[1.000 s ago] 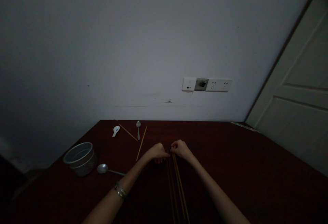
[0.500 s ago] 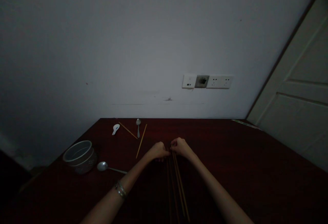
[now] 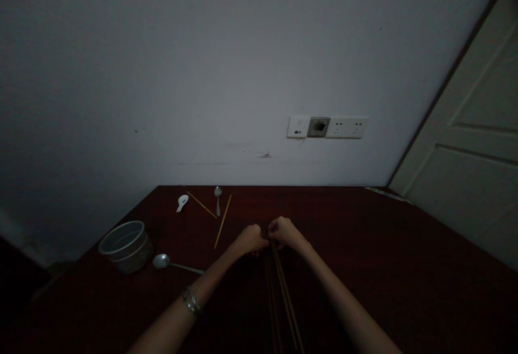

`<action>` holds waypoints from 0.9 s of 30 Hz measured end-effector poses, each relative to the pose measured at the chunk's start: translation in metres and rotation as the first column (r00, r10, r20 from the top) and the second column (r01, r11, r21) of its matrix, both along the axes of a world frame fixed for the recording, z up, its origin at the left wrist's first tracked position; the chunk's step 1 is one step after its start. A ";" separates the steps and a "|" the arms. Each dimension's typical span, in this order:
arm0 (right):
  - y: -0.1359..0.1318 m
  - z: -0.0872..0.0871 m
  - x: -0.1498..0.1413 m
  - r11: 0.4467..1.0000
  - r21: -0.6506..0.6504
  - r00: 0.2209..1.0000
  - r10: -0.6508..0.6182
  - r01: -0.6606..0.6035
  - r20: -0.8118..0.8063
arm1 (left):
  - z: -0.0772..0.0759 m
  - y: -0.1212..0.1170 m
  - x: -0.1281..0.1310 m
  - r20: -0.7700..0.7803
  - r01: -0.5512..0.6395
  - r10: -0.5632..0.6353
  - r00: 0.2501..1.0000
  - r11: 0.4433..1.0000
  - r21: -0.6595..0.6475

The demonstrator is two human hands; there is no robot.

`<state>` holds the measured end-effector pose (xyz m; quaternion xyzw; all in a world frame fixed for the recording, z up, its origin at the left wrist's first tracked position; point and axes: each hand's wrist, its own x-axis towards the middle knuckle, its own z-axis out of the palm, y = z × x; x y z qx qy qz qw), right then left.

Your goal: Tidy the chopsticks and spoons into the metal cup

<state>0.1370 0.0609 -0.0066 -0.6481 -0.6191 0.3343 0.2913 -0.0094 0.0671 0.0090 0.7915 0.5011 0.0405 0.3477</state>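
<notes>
My right hand (image 3: 284, 232) is closed in a pinch around the upper ends of a pair of long wooden chopsticks (image 3: 285, 292), which slope down toward the near edge of the view. Beside them run darker, similar lines; whether these are more sticks or reflections in the glossy top I cannot tell. My left hand (image 3: 250, 239), a bracelet on its wrist, is closed right beside the right fingertips. What its fingers hold, if anything, is hidden. Two shorter-looking chopsticks, one slanting left (image 3: 202, 205) and one slanting right (image 3: 223, 222), lie apart beyond the left hand.
On the dark red table (image 3: 343, 246) lie a white spoon (image 3: 183, 202), a small metal spoon (image 3: 218, 200) and a long-handled metal spoon (image 3: 162, 261) near my left forearm. A clear plastic tub (image 3: 128, 249) stands at the left. Behind is a wall with sockets (image 3: 343, 128).
The lower ends of the held chopsticks have swung slightly right. Both hands stay almost in place, the right fingertips a touch closer to the left.
</notes>
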 end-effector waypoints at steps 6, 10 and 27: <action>-0.001 0.003 -0.001 1.000 -0.010 0.998 0.000 0.000 -0.055 | -0.007 0.004 0.000 0.009 -0.024 0.024 1.000 1.000 -0.009; -0.004 0.006 -0.003 0.999 -0.038 0.999 -0.004 0.002 -0.033 | -0.008 0.003 0.000 0.021 -0.024 0.024 0.999 1.000 -0.006; 0.052 0.033 -0.073 0.984 0.119 0.939 0.089 -0.136 0.332 | 0.086 0.123 -0.134 -0.123 -0.399 0.433 0.893 0.888 0.229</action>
